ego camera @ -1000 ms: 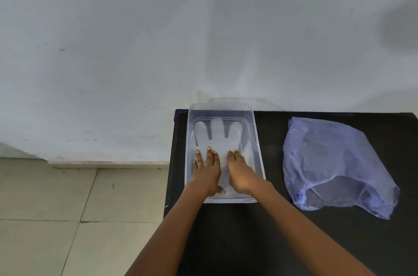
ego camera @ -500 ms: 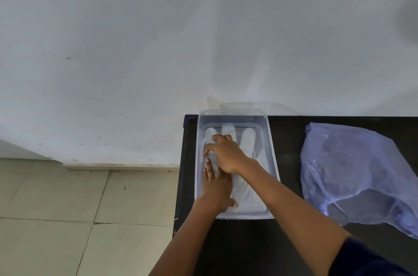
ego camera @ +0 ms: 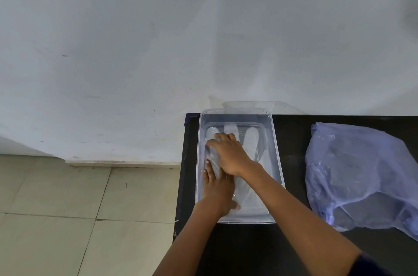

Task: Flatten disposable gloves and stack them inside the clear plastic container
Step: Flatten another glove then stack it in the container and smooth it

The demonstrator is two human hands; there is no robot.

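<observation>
A clear plastic container (ego camera: 276, 153) stands at the left end of the black table. A translucent disposable glove (ego camera: 250, 142) lies flat inside it, fingers pointing to the wall. My left hand (ego camera: 218, 192) lies flat on the glove's cuff end at the near left of the container. My right hand (ego camera: 230, 153) reaches across above it and presses, fingers spread, on the glove's left fingers. Both hands hide the glove's middle. Neither hand grips anything.
A crumpled bluish plastic bag (ego camera: 359, 176) lies on the black table (ego camera: 291, 246) to the right of the container. A clear lid (ego camera: 253, 105) leans against the white wall behind the container. The table's left edge drops to a tiled floor (ego camera: 79, 219).
One second ago both hands lay side by side on the glove's palm. My right hand has slid forward and left onto the glove's fingers; my left hand stays near the cuff.
</observation>
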